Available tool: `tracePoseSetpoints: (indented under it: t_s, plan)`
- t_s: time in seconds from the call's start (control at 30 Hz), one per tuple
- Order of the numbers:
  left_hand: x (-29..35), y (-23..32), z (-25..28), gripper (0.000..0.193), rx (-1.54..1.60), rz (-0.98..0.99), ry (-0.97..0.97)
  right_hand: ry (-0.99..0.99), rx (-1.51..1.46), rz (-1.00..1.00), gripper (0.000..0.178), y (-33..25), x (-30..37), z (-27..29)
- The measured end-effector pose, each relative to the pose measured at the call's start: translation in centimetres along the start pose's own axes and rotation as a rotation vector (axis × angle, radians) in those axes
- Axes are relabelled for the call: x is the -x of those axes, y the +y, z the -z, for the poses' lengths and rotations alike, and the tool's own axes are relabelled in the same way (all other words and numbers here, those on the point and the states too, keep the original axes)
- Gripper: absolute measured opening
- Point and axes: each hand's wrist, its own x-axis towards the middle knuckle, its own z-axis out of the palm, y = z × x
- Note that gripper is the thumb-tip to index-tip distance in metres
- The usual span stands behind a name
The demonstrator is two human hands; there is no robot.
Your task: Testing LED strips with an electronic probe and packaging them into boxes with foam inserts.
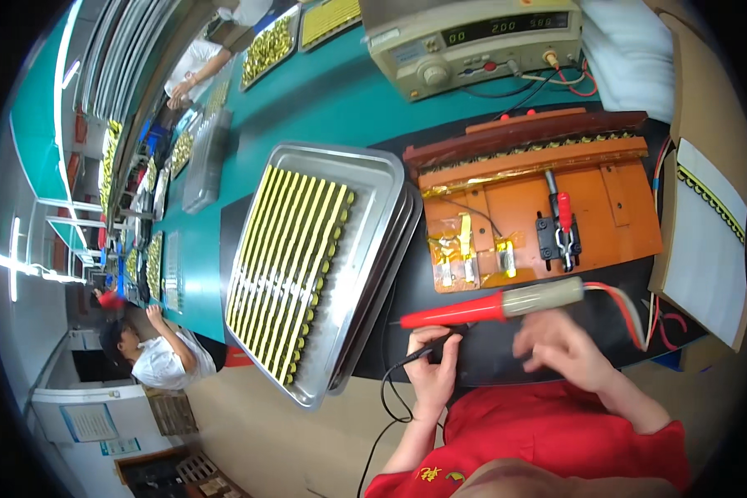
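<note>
My left hand [432, 378] is closed around a slim black probe [427, 352], whose black cable loops down beside my wrist. Just right of it, my right hand [566, 350] hovers over the black mat, slightly blurred, with loosely bent fingers apart and nothing visible in them. Above both hands lies a thick red test probe with a grey handle [494, 305], its tip pointing left. Beyond it is an orange test fixture [548, 207] with a red-handled toggle clamp [564, 214]. A row of small dark and yellow parts sits along the slot at its back.
Stacked metal trays [365, 178] on the left bear rows of yellow-striped parts [290, 266]. A bench tester [473, 46] with a lit display stands behind the fixture. At right, a cardboard box [705, 249] holds white sheets and one strip [710, 203]. Other people work farther left.
</note>
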Motion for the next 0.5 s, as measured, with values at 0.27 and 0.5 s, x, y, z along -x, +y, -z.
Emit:
tracePoseSetpoints:
  t_s: [0.27,0.5]
  plan:
    - [0.4,-0.2,0.2,0.056,-0.153,-0.123,-0.059,0.048,0.846,0.426,0.018,-13.6,3.0,4.2]
    - [0.4,1.0,-0.4,0.066,-0.078,-0.29,-0.082,0.071,1.079,0.589,0.04,-15.4,-3.6,7.1]
